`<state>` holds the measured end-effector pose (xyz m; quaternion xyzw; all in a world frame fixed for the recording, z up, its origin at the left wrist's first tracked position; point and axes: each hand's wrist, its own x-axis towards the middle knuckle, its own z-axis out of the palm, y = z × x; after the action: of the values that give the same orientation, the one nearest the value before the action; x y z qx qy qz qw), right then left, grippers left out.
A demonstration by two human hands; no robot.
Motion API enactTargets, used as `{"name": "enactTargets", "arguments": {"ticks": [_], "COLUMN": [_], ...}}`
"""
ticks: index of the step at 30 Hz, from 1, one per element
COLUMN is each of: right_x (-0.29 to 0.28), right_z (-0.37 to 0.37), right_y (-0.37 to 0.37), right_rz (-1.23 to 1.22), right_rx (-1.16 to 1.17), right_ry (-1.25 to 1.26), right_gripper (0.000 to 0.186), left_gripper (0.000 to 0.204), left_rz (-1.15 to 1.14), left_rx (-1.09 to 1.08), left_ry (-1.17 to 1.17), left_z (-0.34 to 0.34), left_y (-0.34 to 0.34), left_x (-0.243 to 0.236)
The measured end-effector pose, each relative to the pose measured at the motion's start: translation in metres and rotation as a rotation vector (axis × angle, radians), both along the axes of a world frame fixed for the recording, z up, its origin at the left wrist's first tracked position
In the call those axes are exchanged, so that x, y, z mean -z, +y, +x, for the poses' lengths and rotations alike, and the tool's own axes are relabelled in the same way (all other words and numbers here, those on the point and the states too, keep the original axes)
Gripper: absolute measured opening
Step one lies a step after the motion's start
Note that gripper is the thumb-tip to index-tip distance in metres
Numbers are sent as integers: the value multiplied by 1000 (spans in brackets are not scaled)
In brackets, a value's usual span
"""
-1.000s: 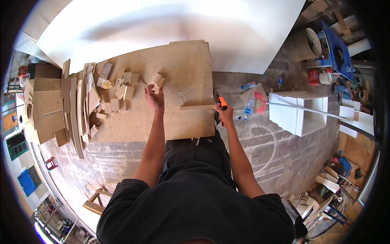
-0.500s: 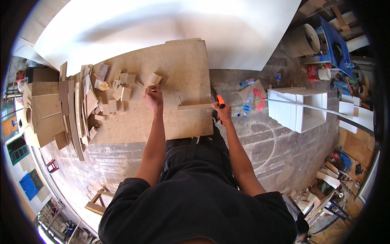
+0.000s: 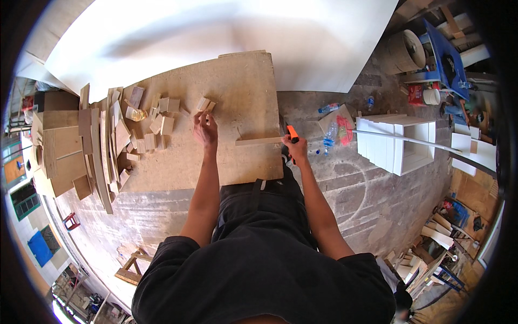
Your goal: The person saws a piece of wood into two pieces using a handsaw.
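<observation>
My left hand [image 3: 206, 129] is open, fingers apart and curled, at the lower edge of a small pair of pale wood blocks [image 3: 205, 104]; whether it touches them is unclear. More cut blocks [image 3: 166, 123] lie to its left on a plywood board [image 3: 243, 86]. My right hand [image 3: 298, 146] is closed on an orange-and-black hand tool [image 3: 292, 132] at the board's right edge. A narrow wood strip [image 3: 256, 141] reaches to that hand; whether its fingers also grip the strip is unclear. The tool's working end is hard to make out.
Stacked wood strips [image 3: 97, 151] crowd the left side. A large white panel [image 3: 324, 48] spans the back. At the right are plastic bottles [image 3: 329, 137], a white cabinet [image 3: 377, 146] crossed by a pole, and a bucket [image 3: 404, 51]. A blurred person [image 3: 458, 116] is at the far right.
My left fingers have flexed and shifted slightly beside the small blocks. My right hand stays on the tool. The whole view has shifted a little.
</observation>
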<state>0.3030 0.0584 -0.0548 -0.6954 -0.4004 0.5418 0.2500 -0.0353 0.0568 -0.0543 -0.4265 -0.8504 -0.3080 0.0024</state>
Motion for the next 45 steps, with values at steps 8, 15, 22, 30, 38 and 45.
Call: {"name": "enactTargets", "arguments": {"ticks": [8,15,22,30,38,45], "right_x": [6,-4,15,-14,-3,-3], "right_z": [3,-8,6,17,22,17], "right_y": [0,0,-4,0,0,1], "right_rz": [-32,-6,-49,-119,-192,-142], "right_rx": [-50,-47,32,-57,12,34], "right_ry": [38,17,26,378,434,407], "right_gripper": [30,32,26,32,32,29], "left_gripper": [12,20,29,25,24,23], "left_rz": [68,85,-13,-10,8,-16], "left_rx": [92,664,903,878,930,837], "left_ry": [-35,-426,-420,-483,-440,-565], "left_z": [0,86,148,149,153,150], "left_y": [-4,-23,-17,-19,-14,-19], "left_x": [-20,-44,-32,-20,-22,-11]}}
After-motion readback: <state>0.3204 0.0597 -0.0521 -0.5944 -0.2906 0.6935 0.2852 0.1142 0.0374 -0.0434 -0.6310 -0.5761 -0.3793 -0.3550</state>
